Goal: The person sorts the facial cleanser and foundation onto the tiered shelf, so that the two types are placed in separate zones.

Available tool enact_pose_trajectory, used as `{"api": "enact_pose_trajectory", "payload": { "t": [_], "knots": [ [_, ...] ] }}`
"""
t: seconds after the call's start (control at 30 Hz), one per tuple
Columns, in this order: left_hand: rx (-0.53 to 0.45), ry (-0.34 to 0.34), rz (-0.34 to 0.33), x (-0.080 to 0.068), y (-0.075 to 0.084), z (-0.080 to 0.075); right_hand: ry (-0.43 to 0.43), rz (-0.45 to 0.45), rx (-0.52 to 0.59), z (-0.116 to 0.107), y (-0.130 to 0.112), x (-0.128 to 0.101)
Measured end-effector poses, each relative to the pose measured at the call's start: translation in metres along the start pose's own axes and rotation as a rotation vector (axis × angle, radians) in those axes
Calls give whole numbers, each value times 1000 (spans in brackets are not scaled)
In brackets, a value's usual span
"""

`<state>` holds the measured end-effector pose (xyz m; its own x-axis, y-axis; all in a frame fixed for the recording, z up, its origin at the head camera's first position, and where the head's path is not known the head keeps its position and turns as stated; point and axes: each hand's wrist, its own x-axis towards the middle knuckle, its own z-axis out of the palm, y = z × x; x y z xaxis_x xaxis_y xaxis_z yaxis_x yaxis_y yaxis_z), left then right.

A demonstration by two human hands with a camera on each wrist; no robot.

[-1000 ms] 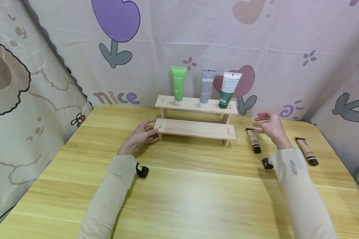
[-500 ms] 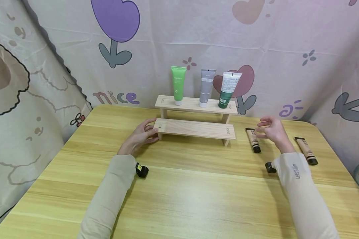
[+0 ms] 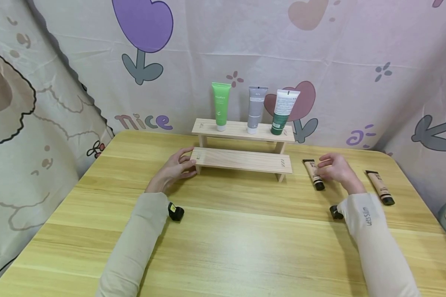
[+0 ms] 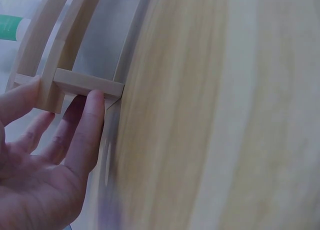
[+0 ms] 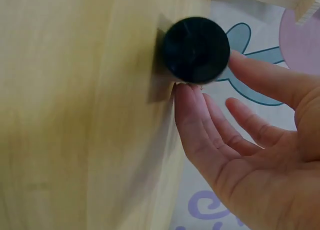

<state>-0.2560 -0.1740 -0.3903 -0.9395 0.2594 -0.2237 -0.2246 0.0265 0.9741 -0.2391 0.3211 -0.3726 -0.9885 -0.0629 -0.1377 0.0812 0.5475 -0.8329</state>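
Note:
My left hand (image 3: 172, 170) holds the left end of a two-tier wooden rack (image 3: 241, 160). In the left wrist view, the thumb is against a board and fingertips touch the short leg (image 4: 87, 83). On the right, my right hand (image 3: 337, 171) pinches a beige tube (image 3: 313, 174) lying on the table. Its black cap (image 5: 197, 50) faces the right wrist camera, with the thumb on one side and fingers on the other; the cap hides most of the tube.
On the upper tier stand a green tube (image 3: 221, 105), a grey tube (image 3: 256, 109) and a white-and-green tube (image 3: 283, 111). Another beige tube (image 3: 380, 187) lies farther right on the table (image 3: 238, 247). A patterned cloth (image 3: 223, 41) hangs behind.
My right hand has come down onto the nearer beige tube, its fingers closing in, and the tube's far end has shifted slightly left. The left hand stays at the rack.

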Motion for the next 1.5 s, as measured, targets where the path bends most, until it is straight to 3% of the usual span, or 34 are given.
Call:
{"api": "enact_pose_trajectory", "payload": {
  "t": [0.33, 0.6, 1.5],
  "knots": [
    [11, 8, -17, 2, 0, -1, -129, 79, -85, 5, -6, 1],
    [8, -8, 6, -2, 0, -2, -83, 62, -21, 8, -7, -3],
    [4, 8, -30, 0, -1, 0, 30, -71, 109, 15, -44, -22]
  ]
}}
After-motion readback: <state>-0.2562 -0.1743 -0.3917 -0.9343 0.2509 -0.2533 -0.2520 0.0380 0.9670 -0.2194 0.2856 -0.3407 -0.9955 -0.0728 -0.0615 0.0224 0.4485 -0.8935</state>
